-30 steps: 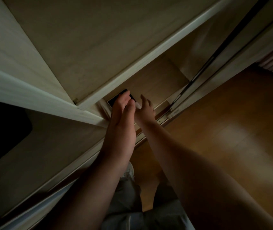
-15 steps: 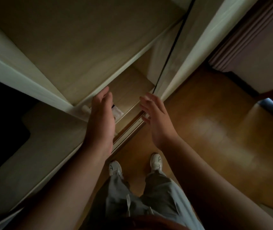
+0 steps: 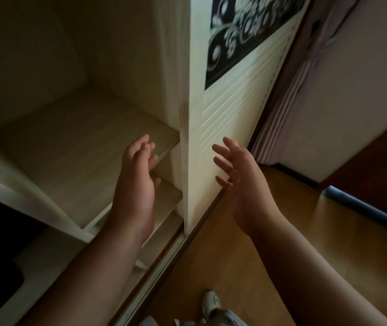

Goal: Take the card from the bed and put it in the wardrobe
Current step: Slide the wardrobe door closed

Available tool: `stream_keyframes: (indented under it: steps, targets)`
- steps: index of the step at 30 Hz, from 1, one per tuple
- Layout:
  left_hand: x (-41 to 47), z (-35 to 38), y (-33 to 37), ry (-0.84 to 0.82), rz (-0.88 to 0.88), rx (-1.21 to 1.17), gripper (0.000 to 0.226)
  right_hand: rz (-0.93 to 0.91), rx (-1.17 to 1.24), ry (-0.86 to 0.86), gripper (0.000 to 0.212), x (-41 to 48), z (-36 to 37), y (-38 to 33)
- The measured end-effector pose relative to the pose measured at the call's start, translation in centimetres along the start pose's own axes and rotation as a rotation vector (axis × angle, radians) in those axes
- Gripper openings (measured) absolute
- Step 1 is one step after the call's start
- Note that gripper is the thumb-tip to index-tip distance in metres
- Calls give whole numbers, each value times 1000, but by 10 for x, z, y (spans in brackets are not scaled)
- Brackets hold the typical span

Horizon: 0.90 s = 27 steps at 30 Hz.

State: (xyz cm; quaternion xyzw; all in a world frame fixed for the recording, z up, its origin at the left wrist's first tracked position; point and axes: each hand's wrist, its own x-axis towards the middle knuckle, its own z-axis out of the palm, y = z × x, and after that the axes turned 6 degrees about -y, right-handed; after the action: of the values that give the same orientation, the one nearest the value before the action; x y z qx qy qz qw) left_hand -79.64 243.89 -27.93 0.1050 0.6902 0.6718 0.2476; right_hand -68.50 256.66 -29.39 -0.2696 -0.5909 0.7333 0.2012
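The wardrobe stands open in front of me, with a pale wooden shelf (image 3: 70,161) inside. My left hand (image 3: 136,182) hovers at the shelf's front right corner, fingers loosely apart, holding nothing. My right hand (image 3: 242,182) is raised with spread fingers just in front of the white sliding door (image 3: 225,118), empty too. The card is not visible; my left hand and arm cover the lower shelf where it was.
The sliding door has ribbed slats and a dark floral panel (image 3: 242,31). Its floor track (image 3: 164,260) runs diagonally below my arms. Wooden floor (image 3: 246,267) lies to the right, with a curtain (image 3: 289,109) behind and my shoe (image 3: 211,302) at the bottom.
Both hands have let go of the dark card and pulled back out of the lower wardrobe compartment. My view has lifted from the low shelf up to the door.
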Motion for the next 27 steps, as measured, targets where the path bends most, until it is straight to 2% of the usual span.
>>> stream_keyframes:
  steps: [5,9,14,18,21,24,27]
  targets:
    - [4,28,48,13,84,-47,35,-79,-13,-15,65,1,-18,-49]
    - [13,49,76,11,108,-90,29,-129,34,-30,59,2,-28,-75]
    - [28,74,90,-47,223,11,44,-175,44,-52,61,3,-34,-92]
    - [47,82,82,48,242,35,48,-175,51,-62,69,3,-34,-100]
    - [59,80,79,60,200,103,60,-161,45,-69,74,5,-33,-103]
    - [69,80,76,78,199,151,51,-155,48,-68,76,8,-32,-104]
    - [73,79,74,146,274,290,39,-145,40,-78,78,11,-30,-103]
